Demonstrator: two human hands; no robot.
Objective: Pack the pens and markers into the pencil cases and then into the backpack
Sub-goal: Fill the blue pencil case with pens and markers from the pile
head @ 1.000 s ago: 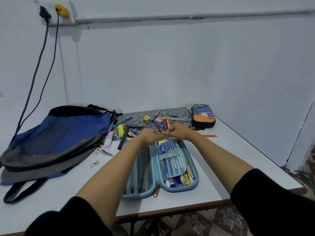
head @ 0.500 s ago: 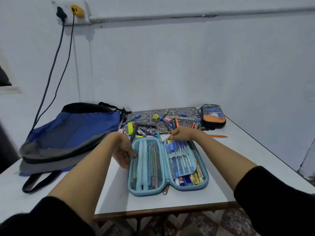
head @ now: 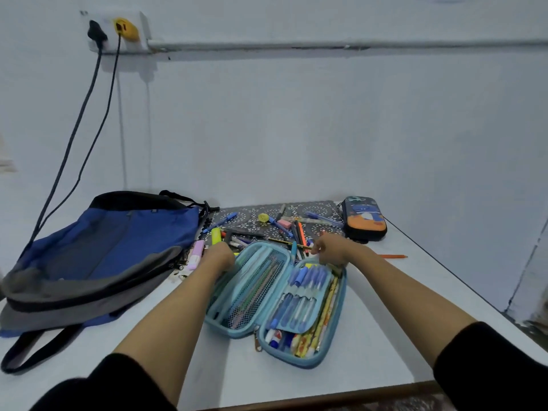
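A light blue pencil case (head: pixel 312 364) lies open in front of me, turned at an angle. Its mesh half (head: pixel 252 289) is on the left, and a flap of blue pens (head: pixel 299 304) on the right. My left hand (head: pixel 219 258) grips the far left edge of the mesh half, fingers hidden behind it. My right hand (head: pixel 330 250) curls over the far rim of the right half. Loose pens and markers (head: pixel 284 228) lie just beyond. The blue and grey backpack (head: pixel 118 247) lies flat on the left.
A second, dark pencil case (head: pixel 366 218) stands shut at the back right. A patterned notebook (head: pixel 246 215) lies under the loose pens. An orange pen (head: pixel 391 256) lies alone on the white table (head: pixel 385 307). A pink highlighter (head: pixel 197 253) sits by the backpack. Two cables (head: pixel 74 137) hang down the wall.
Both hands let go of the pencil they held over the case. The left hand went to the case's left edge, the right to its far rim, and the case turned at an angle.
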